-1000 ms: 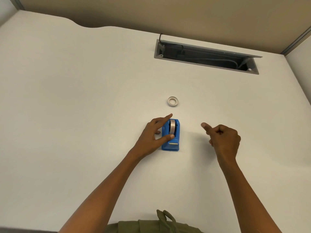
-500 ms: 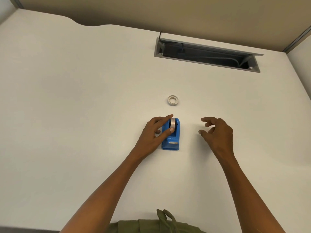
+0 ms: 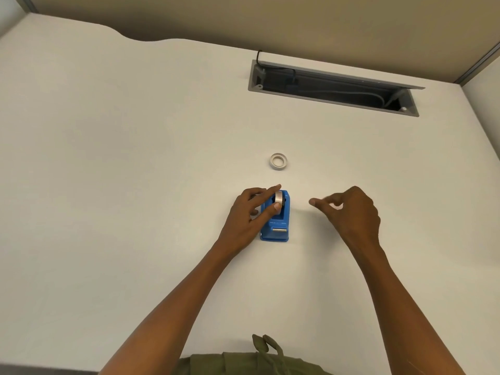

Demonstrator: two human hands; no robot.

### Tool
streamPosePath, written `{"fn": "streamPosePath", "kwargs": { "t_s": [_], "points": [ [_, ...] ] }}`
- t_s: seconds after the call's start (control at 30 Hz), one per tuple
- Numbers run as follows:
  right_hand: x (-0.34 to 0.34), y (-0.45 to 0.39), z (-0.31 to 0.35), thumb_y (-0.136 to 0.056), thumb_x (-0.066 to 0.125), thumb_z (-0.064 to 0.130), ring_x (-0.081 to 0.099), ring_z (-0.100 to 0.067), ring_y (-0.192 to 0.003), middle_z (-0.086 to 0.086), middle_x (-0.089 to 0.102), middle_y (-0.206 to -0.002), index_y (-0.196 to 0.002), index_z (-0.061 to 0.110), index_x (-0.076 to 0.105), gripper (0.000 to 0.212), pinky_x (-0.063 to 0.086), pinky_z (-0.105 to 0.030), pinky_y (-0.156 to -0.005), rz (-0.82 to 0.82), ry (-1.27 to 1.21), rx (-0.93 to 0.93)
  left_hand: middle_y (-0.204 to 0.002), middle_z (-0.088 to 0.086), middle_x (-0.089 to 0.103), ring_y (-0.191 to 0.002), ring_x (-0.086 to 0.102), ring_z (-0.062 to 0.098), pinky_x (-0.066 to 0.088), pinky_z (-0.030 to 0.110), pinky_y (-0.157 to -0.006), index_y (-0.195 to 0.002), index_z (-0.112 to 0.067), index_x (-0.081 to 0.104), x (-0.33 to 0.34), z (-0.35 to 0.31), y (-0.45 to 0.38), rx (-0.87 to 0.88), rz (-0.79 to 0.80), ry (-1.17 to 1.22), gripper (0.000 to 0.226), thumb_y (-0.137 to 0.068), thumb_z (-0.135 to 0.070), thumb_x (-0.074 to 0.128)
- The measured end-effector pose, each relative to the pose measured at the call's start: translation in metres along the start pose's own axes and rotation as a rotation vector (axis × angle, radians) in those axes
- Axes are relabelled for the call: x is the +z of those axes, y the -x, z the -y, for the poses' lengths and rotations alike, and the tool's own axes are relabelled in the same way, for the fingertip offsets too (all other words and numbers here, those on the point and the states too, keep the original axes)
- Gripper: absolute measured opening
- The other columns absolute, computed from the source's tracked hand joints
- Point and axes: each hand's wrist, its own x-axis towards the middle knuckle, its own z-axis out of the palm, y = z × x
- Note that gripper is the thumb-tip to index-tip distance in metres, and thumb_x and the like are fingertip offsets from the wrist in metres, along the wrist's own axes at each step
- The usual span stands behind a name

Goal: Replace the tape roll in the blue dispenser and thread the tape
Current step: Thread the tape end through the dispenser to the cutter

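Note:
The blue tape dispenser (image 3: 278, 231) stands on the white desk (image 3: 135, 185), its cutter end toward me. A tape roll (image 3: 279, 197) sits upright in its cradle. My left hand (image 3: 244, 215) rests against the dispenser's left side, index finger over the roll's far top and thumb pressed on its near face, pinching the roll. My right hand (image 3: 351, 212) hovers to the right of the dispenser, apart from it, fingers loosely curled with the index pointing left and nothing in it. A second, thin whitish tape ring (image 3: 278, 161) lies flat on the desk just beyond the dispenser.
A grey cable hatch (image 3: 332, 87) with cords inside lies open at the back right of the desk. A beige partition wall runs behind the desk's far edge. Olive-green clothing (image 3: 259, 361) shows at the near edge.
My left thumb slid from the dispenser's front up onto the roll, closing against the index finger. My right hand spread its fingers, then curled them again, staying beside the dispenser.

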Motion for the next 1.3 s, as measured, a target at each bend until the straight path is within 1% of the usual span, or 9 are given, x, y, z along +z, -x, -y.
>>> {"fn": "streamPosePath", "kwargs": {
  "t_s": [0.07,0.13,0.2,0.33,0.43,0.63,0.83,1.1,1.3],
  "points": [
    [-0.002,0.0,0.001,-0.085,0.062,0.03,0.06,-0.025,-0.077,-0.002,0.067,-0.079,-0.103,0.02,0.07,0.022,0.04,-0.028,-0.065,0.026,0.047,-0.041,-0.118,-0.011,0.047,-0.111,0.047,0.004,0.043,0.016,-0.082,-0.128,-0.049,0.044,0.0,0.0,0.0,-0.001,0.008,0.004,0.037,-0.092,-0.04,0.049],
    [-0.002,-0.001,0.001,-0.084,0.059,0.018,0.061,-0.027,-0.093,-0.002,0.067,-0.097,-0.119,0.026,0.062,0.036,0.047,-0.034,-0.075,0.08,0.097,-0.101,-0.119,-0.012,0.046,-0.112,0.046,0.003,0.043,0.017,-0.083,-0.128,-0.051,0.043,0.0,-0.001,0.0,-0.007,0.016,0.016,0.039,-0.091,-0.042,0.05],
    [-0.002,-0.002,0.003,-0.083,0.061,0.015,0.06,-0.023,-0.096,-0.001,0.061,-0.113,-0.119,0.027,0.062,0.038,0.048,-0.034,-0.08,0.102,0.041,-0.132,-0.12,-0.013,0.045,-0.114,0.044,0.001,0.042,0.016,-0.084,-0.128,-0.052,0.041,0.0,-0.001,0.0,-0.003,0.023,0.003,0.043,-0.088,-0.044,0.054],
    [-0.004,0.0,0.018,-0.079,0.071,0.024,0.062,-0.003,-0.071,0.005,0.072,-0.087,-0.082,0.024,0.073,0.003,0.045,-0.01,-0.067,0.123,-0.342,-0.217,-0.118,-0.016,0.043,-0.113,0.042,-0.001,0.041,0.011,-0.083,-0.128,-0.056,0.035,-0.001,0.002,0.0,0.035,0.03,-0.044,0.053,-0.085,-0.042,0.061],
    [-0.006,0.004,0.033,-0.068,0.08,0.026,0.064,-0.001,-0.076,0.008,0.07,-0.087,-0.083,0.027,0.073,0.017,0.049,-0.013,-0.066,0.275,-0.51,-0.329,-0.118,-0.014,0.042,-0.111,0.043,0.004,0.041,0.011,-0.081,-0.126,-0.057,0.031,0.0,0.004,-0.002,0.045,0.025,-0.067,0.054,-0.084,-0.041,0.062],
    [0.003,0.001,0.052,-0.059,0.084,0.013,0.06,-0.009,-0.082,0.002,0.064,-0.098,-0.095,0.026,0.069,0.04,0.051,-0.024,-0.068,0.384,-0.354,-0.464,-0.119,-0.011,0.044,-0.11,0.046,0.007,0.043,0.013,-0.08,-0.132,-0.041,0.037,0.001,0.01,-0.003,0.062,-0.007,-0.058,0.056,-0.084,-0.036,0.064],
    [0.0,-0.004,0.06,-0.055,0.086,0.013,0.063,-0.015,-0.073,-0.003,0.067,-0.081,-0.076,0.022,0.068,0.029,0.051,-0.027,-0.068,0.397,-0.285,-0.461,-0.12,-0.011,0.046,-0.109,0.047,0.007,0.042,0.011,-0.077,-0.131,-0.039,0.041,0.0,0.01,-0.004,0.065,-0.015,-0.057,0.055,-0.082,-0.036,0.067],
    [-0.007,-0.01,0.066,-0.061,0.084,0.015,0.062,-0.005,-0.067,0.0,0.071,-0.078,-0.084,0.013,0.075,0.025,0.046,-0.016,-0.066,0.489,-0.268,-0.36,-0.119,-0.015,0.045,-0.108,0.047,0.003,0.041,0.01,-0.075,-0.117,-0.059,0.034,-0.001,0.007,-0.004,0.055,-0.006,-0.039,0.051,-0.081,-0.041,0.065],
    [-0.01,-0.011,0.07,-0.071,0.077,0.014,0.062,-0.003,-0.06,0.0,0.072,-0.08,-0.087,0.014,0.076,0.015,0.046,-0.018,-0.065,0.529,-0.248,-0.376,-0.119,-0.014,0.045,-0.107,0.047,0.003,0.041,0.004,-0.074,-0.123,-0.048,0.037,-0.001,0.006,-0.004,0.055,-0.007,-0.04,0.051,-0.081,-0.039,0.066]
  ]
}}
